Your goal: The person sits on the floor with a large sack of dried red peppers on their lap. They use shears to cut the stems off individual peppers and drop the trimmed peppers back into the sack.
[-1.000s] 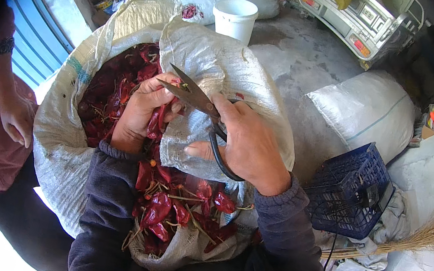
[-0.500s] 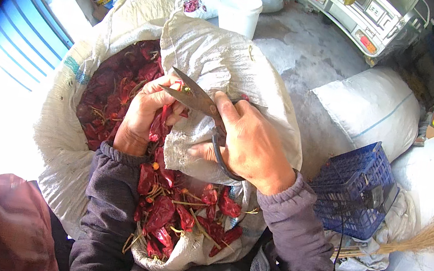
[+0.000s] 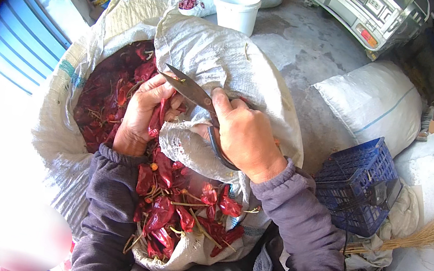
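My right hand [image 3: 249, 139] grips a pair of scissors [image 3: 196, 95] with dark, worn blades and a dark handle loop. The blade tips lie against the fingertips of my left hand [image 3: 140, 109], a small gap between them. Pinched in my left hand is a dried red chili pepper [image 3: 158, 117], hanging down below the fingers; its stem end is hard to make out. Both hands are above a large white woven sack [image 3: 230, 52]. Its folded flap lies under the scissors. Dark red dried peppers [image 3: 106, 98] fill the left side, and more loose peppers [image 3: 162, 212] with stems lie nearest me.
Beyond the sack stands a white bucket [image 3: 235, 11]. To the right are a full white sack [image 3: 373, 100], a blue plastic crate [image 3: 357, 183] and a straw broom [image 3: 423, 233]. A white vehicle's rear [image 3: 361, 16] is at the far right. Blurred pale shape [image 3: 25, 235] at lower left.
The scissor blades have come closer together, and my right hand has shifted slightly left. At lower left, the reddish-brown cloth is replaced by a pale blurred shape.
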`<state>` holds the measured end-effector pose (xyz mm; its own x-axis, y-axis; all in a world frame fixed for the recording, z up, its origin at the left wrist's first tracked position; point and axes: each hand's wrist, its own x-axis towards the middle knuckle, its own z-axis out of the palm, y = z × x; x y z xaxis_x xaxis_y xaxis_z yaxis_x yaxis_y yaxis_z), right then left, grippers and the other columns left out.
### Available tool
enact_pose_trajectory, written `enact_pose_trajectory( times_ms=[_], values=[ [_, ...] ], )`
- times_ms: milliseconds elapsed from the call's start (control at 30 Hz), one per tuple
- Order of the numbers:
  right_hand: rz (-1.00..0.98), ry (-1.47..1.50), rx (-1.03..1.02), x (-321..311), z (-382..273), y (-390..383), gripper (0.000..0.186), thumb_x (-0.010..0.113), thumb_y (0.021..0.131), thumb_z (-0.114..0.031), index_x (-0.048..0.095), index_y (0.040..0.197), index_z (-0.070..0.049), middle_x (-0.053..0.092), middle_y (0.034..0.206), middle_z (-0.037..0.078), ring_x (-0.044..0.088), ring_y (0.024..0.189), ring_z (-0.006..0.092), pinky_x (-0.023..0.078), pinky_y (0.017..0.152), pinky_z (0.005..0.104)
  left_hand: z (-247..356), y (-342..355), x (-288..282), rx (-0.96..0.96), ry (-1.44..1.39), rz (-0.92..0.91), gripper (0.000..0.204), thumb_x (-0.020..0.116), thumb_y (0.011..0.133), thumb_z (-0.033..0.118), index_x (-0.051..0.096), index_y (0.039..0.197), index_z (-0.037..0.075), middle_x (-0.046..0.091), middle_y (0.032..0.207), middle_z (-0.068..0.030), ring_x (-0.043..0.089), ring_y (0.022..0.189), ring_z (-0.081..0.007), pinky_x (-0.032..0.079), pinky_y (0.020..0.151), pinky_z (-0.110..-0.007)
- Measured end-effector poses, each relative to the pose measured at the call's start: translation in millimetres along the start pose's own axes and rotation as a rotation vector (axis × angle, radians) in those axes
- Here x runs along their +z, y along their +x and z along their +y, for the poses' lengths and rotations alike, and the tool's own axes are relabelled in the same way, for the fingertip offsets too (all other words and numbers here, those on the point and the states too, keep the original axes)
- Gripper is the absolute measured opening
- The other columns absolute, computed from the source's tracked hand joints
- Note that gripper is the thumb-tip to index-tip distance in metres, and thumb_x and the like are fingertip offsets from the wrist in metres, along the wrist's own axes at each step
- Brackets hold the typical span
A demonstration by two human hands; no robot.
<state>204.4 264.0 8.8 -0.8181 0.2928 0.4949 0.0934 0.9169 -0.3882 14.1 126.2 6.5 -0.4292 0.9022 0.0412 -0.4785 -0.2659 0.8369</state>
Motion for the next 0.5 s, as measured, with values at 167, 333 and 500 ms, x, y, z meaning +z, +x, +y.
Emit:
enact_pose_trajectory(
  times_ms=[167,333,500],
  values=[
    [-0.151,0.475,0.05,-12,17,9,0.054,0.073,0.096,-0.056,0.065,0.096,-0.002,0.061,0.063,0.013,0.059,0.054,0.0281,0.048,0.055,0.0404,0,-2,1,0.008,0.029,-0.053,0.019,0.065,0.104,0.018,0.068,0.112,0.001,0.064,0.082,-0.0044,0.057,0.069,-0.0116,0.051,0.066,-0.026],
    [-0.382,0.436,0.196,-37,21,9,0.08,0.076,0.088,-0.065,0.065,0.127,0.004,0.067,0.082,0.015,0.067,0.075,0.0186,0.053,0.07,0.034,-3,-2,-3,0.027,0.007,-0.061,0.02,0.064,0.105,0.02,0.064,0.114,0.002,0.062,0.084,-0.0063,0.055,0.067,-0.0139,0.046,0.057,-0.025],
    [-0.19,0.367,-0.029,-34,11,-1,0.1,0.081,0.078,-0.067,0.052,0.141,0.005,0.069,0.104,0.026,0.071,0.092,0.042,0.055,0.079,0.0463,-4,0,-1,0.064,-0.106,-0.143,0.016,0.064,0.104,0.019,0.06,0.113,0.006,0.058,0.079,-0.0062,0.051,0.06,-0.0143,0.039,0.05,-0.025]
  ],
)
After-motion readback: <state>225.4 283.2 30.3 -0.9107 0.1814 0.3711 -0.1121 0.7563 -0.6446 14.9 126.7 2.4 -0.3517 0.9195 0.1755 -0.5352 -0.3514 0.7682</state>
